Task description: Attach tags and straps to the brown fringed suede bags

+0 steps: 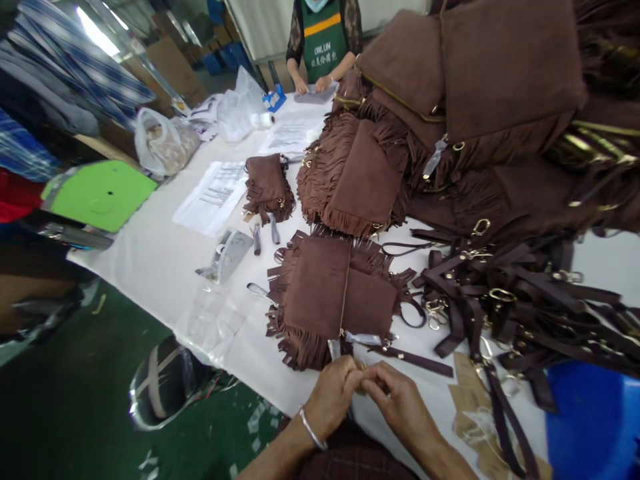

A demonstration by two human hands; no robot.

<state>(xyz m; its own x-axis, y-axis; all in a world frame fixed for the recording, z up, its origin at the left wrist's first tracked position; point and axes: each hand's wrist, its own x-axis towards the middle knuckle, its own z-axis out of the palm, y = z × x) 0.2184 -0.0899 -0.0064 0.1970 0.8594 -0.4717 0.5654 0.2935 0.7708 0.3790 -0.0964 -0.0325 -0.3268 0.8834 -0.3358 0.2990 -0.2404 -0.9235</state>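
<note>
My left hand [333, 390], with a silver bangle at its wrist, meets my right hand [397, 397] at the near edge of the table. Both are closed, fingertips pinched together around something small that I cannot make out. Just beyond them lies a brown fringed suede bag [320, 287] with a gold zipper along its middle. A plastic-wrapped zipper pull [364, 339] rests at the zipper's near end, close to my fingers. To the right of it is a dark brown wrist strap [420, 361].
Brown fringed bags [510, 67] are piled at the back right. Dark straps with metal clasps [490, 287] lie in a heap beside a blue container [593, 420]. A tape dispenser [225, 257] and printed sheets [213, 197] are on the left. Across the table stands a person in a green apron [324, 43].
</note>
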